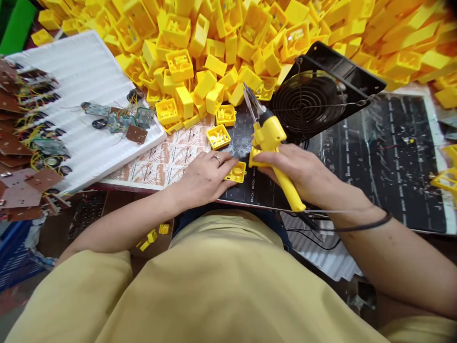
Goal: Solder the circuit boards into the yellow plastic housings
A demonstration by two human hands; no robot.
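My left hand (205,175), with a ring on one finger, lies at the front of the black bench mat. Its fingertips hold a small open yellow plastic casing (237,172) down on the mat; part of the casing is under the fingers. My right hand (300,169) is closed around the yellow grip of a soldering gun (273,134). The gun's metal tip points up and away, well above the casing. Two more open yellow casings, one nearer (218,137) and one farther (225,115), sit just beyond my left hand.
A large heap of yellow casings (214,62) fills the back. At the right behind the gun, a black fan (303,102) leans with its wire guard showing. Wired circuit boards (121,116) lie on a white foam sheet (82,57) at left. A cord runs by my right wrist.
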